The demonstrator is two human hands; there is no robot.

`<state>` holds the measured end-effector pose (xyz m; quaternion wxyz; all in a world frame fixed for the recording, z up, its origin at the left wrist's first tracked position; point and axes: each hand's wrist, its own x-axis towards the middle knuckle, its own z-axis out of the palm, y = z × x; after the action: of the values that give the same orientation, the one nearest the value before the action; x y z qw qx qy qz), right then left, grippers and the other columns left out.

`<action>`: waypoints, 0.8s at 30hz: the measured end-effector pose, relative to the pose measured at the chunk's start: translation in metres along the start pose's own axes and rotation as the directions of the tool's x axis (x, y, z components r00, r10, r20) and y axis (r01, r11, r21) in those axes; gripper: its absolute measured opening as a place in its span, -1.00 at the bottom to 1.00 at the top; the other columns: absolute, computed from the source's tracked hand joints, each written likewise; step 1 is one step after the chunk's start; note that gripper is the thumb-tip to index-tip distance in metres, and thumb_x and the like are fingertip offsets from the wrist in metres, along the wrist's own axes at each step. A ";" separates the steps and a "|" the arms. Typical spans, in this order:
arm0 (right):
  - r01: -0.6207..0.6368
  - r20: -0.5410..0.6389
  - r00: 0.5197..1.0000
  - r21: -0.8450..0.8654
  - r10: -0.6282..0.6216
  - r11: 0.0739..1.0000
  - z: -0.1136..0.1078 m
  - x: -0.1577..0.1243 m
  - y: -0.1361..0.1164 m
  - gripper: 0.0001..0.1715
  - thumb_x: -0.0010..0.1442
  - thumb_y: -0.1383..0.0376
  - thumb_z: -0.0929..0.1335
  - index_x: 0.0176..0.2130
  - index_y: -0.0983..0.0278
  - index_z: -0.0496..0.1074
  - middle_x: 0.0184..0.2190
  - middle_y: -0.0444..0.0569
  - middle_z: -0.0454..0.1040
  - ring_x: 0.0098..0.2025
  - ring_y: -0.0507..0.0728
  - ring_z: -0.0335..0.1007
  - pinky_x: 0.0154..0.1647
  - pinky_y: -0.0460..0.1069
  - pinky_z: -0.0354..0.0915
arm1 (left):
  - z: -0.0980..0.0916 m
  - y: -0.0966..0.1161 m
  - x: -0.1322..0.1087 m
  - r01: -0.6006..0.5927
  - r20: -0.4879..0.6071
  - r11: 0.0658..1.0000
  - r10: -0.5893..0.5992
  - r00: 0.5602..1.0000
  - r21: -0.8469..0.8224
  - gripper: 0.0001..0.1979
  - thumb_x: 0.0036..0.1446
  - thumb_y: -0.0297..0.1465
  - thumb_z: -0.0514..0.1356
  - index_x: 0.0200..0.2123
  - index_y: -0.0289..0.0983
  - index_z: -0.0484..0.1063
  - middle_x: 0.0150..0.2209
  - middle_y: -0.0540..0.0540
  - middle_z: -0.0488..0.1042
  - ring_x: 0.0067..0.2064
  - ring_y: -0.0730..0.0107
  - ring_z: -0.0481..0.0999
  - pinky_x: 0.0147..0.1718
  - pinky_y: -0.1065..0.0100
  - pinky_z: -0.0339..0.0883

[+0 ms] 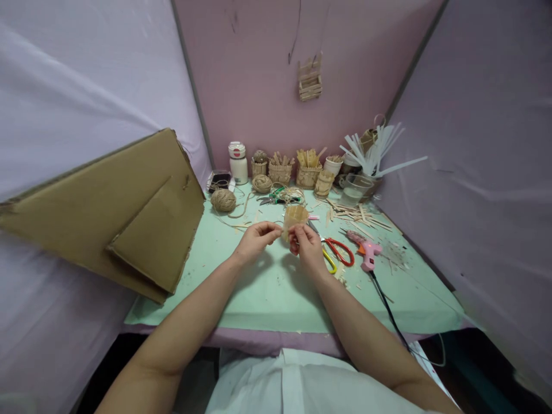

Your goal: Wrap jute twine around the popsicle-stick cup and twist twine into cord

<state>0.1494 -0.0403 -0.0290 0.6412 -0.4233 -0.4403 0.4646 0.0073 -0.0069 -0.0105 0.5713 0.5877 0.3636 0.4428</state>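
Glue gun on green table

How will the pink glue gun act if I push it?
The pink glue gun would likely slide rather than roll, lying on its side. Its solid-looking body should feel stiff. The black cord, running over the front edge of the table, may tug back.
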 end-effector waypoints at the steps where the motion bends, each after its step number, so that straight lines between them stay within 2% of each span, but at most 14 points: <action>1: -0.025 0.019 1.000 -0.007 0.025 1.000 0.001 0.000 0.001 -0.57 0.07 -0.06 0.30 -0.40 0.26 0.37 -0.57 -0.18 0.27 -0.66 -0.07 0.04 -0.69 -0.12 0.03 | 0.000 0.001 -0.001 -0.004 0.010 1.000 0.004 1.000 0.009 -0.71 -0.14 -0.22 0.30 -0.38 -0.31 0.49 -0.48 -0.01 0.43 -0.49 0.56 0.22 -0.48 0.45 0.10; 5: -0.070 0.042 0.997 -0.027 0.071 0.997 0.002 -0.001 0.000 -0.55 0.03 -0.06 0.33 -0.35 0.28 0.42 -0.56 -0.17 0.29 -0.64 -0.07 0.06 -0.68 -0.12 0.03 | 0.001 0.004 -0.003 -0.034 0.043 0.998 0.032 0.999 0.050 -0.74 -0.11 -0.25 0.28 -0.37 -0.30 0.50 -0.44 -0.03 0.47 -0.43 0.51 0.32 -0.39 0.42 0.18; 10: 0.012 0.004 1.000 -0.064 -0.012 0.998 0.003 -0.002 -0.005 -0.70 -0.04 0.09 0.41 -0.37 0.25 0.42 -0.66 -0.23 0.24 -0.64 -0.05 0.09 -0.64 -0.11 0.05 | 0.002 0.003 -0.003 -0.086 0.075 0.984 0.075 0.994 0.154 -0.79 -0.07 -0.30 0.26 -0.38 -0.32 0.51 -0.39 -0.06 0.51 -0.33 0.41 0.41 -0.27 0.38 0.24; 17: 0.045 -0.031 0.998 -0.131 -0.049 0.990 0.001 -0.001 -0.002 -0.75 0.01 0.12 0.38 -0.41 0.25 0.35 -0.65 -0.24 0.27 -0.66 -0.05 0.11 -0.64 -0.11 0.05 | -0.001 -0.004 -0.001 -0.103 0.129 0.952 0.068 0.989 0.288 -0.82 -0.01 -0.32 0.21 -0.38 -0.32 0.49 -0.37 -0.08 0.50 -0.32 0.38 0.42 -0.28 0.38 0.25; 21: 0.037 -0.121 0.991 -0.119 -0.052 0.992 -0.001 0.000 -0.001 -0.73 0.05 0.10 0.35 -0.42 0.23 0.28 -0.69 -0.27 0.20 -0.68 -0.04 0.09 -0.66 -0.11 0.05 | -0.003 0.004 -0.003 -0.154 0.152 0.941 0.112 0.982 0.302 -0.83 -0.01 -0.33 0.21 -0.39 -0.32 0.48 -0.39 -0.07 0.48 -0.33 0.40 0.40 -0.30 0.39 0.24; 24: 0.022 -0.142 0.989 -0.094 -0.035 0.995 -0.001 0.001 0.000 -0.71 0.05 0.08 0.35 -0.41 0.23 0.26 -0.69 -0.28 0.19 -0.69 -0.05 0.07 -0.69 -0.12 0.05 | -0.004 0.011 -0.005 -0.215 0.163 0.931 0.172 0.972 0.296 -0.83 0.02 -0.32 0.20 -0.38 -0.32 0.47 -0.39 -0.07 0.45 -0.33 0.42 0.37 -0.31 0.40 0.23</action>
<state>0.1501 -0.0395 -0.0288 0.6578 -0.4783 -0.4199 0.4028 0.0008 -0.0111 -0.0003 0.4482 0.7317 0.3299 0.3937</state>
